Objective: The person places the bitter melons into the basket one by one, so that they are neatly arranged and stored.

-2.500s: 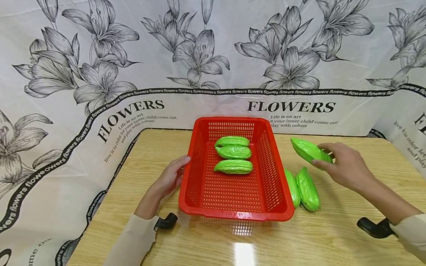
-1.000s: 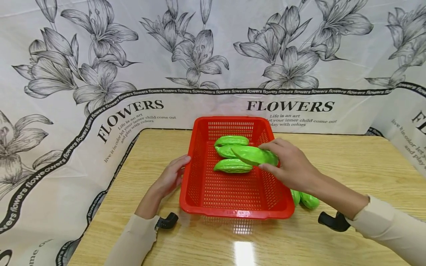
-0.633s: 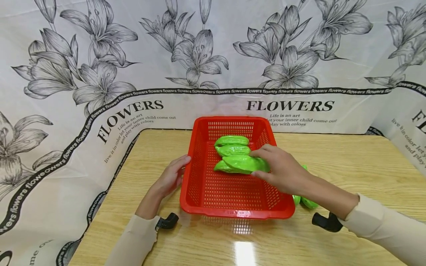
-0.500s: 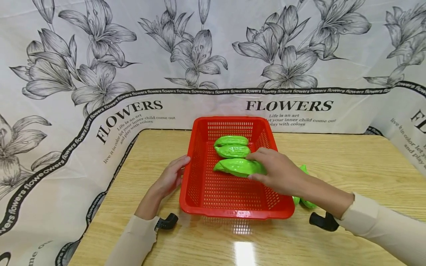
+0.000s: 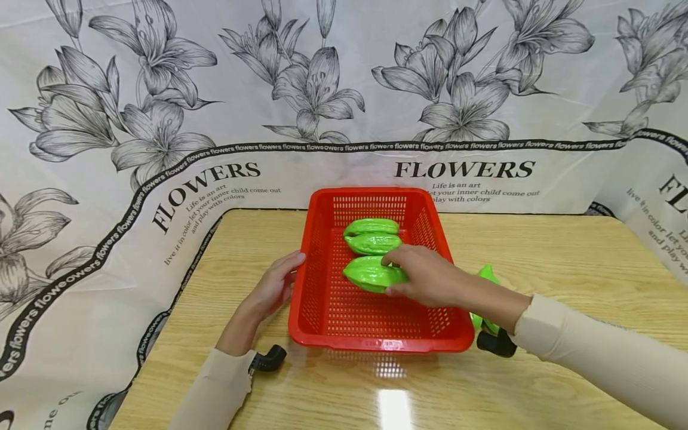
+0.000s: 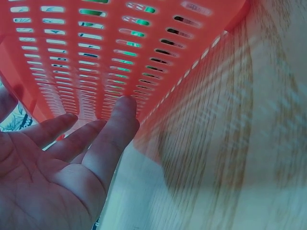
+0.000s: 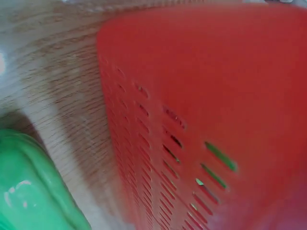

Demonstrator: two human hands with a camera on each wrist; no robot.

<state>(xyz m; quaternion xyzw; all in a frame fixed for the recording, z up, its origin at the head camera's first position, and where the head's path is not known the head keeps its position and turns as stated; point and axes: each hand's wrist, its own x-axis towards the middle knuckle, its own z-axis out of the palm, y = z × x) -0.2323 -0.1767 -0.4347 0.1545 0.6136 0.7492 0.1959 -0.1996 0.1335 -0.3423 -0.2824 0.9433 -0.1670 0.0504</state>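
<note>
In the head view my right hand (image 5: 424, 275) reaches over the right side of a red plastic basket (image 5: 376, 345) and grips a glossy green bitter melon (image 5: 368, 275) by its right end, low in the basket. Two more bitter melons (image 5: 372, 243) lie side by side just behind it; another that lay in front of them is now covered by the held one. My left hand (image 5: 276, 283) is at the basket's left side. In the left wrist view its fingers (image 6: 108, 143) extend with the tips against the slotted outer wall (image 6: 86, 52).
On the wooden table (image 5: 333, 394), right of the basket, lie bitter melons (image 5: 488, 275), partly hidden by my right forearm; one bitter melon (image 7: 33, 187) shows beside the basket wall in the right wrist view. Flower-printed cloth (image 5: 322, 173) stands behind and to the left.
My right hand has carried the bitter melon from the table at right into the basket, then lowered it and shifted slightly left and toward me. The left hand has stayed at the basket's side.
</note>
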